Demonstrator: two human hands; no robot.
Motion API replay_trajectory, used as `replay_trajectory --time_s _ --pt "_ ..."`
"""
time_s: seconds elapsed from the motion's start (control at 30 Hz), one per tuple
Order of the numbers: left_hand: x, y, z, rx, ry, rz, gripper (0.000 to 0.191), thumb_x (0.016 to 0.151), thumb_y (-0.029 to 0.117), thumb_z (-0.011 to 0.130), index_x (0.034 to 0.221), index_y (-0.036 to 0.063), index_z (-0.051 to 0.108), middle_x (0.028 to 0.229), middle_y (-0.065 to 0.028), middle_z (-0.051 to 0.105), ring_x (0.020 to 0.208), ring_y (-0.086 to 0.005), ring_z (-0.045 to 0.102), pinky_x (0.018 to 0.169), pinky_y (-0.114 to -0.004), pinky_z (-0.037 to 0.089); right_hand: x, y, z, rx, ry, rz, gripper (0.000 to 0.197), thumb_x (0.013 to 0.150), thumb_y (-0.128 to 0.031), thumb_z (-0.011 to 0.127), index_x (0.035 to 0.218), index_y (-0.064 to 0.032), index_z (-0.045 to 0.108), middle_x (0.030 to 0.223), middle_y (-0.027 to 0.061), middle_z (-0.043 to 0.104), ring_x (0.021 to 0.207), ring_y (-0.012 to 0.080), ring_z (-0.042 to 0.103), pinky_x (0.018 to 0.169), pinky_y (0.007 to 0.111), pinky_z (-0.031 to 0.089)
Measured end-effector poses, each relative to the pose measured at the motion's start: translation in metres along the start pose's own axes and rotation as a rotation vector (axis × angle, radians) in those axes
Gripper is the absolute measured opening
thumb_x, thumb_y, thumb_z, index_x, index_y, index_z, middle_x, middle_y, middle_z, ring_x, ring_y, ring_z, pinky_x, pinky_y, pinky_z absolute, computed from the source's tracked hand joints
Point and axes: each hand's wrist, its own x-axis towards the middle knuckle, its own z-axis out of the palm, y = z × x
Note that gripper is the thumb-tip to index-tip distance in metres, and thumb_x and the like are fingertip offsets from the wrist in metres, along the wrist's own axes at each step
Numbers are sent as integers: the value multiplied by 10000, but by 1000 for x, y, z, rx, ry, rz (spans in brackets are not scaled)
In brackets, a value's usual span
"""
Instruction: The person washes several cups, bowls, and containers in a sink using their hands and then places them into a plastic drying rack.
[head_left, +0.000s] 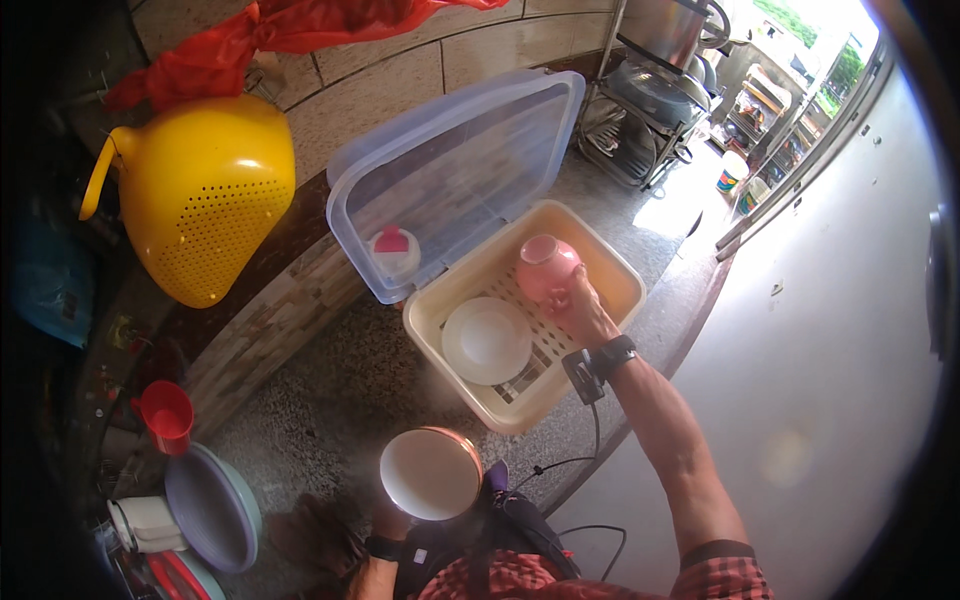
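Observation:
My right hand (581, 307) grips a pink bowl (541, 274), turned with its foot ring up, inside the far right part of a cream plastic dish box (637, 289). A white bowl or deep plate (486, 341) rests on the slotted floor of the same box, to the left of the pink bowl. Close to my body, my left hand (391, 517) holds another bowl (429, 474), white inside with a pinkish-orange outer wall. Most of the left fingers are hidden beneath it.
The box's clear lid (457, 180) stands open towards the tiled wall. A yellow perforated colander (210, 202) hangs at the left. Below it are a red mug (166, 412) and basins (214, 510). A metal rack with pots (645, 97) stands at the far right. A cable (598, 431) hangs from my right wrist.

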Motion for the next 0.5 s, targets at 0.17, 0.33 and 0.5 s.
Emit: replay_trajectory --time_s 0.17,0.33,0.5 --pt "-3 -1 1 16 9 -10 536 959 293 528 1408 52 365 1400 -121 458 1295 -248 441 1071 -391 370 28 0 -23 -3 -50 36 444 974 -523 408 1056 -90 467 674 17 433 578 123 458 573 288 455" --pt "-10 -7 -3 31 6 0 536 953 287 542 1403 48 375 1395 -121 467 1290 -249 449 1067 -386 373 23 9 -21 -280 -4 -87 411 1008 -422 363 1148 -45 450 820 69 537 692 188 547 653 350 500" --pt "-4 4 -8 73 -95 78 733 859 101 683 1446 1 255 1436 -182 381 1263 -275 462 1062 -400 388 14 17 -14 -546 -55 -198 502 988 -432 391 1227 -12 525 1188 136 563 1038 213 579 882 317 482"
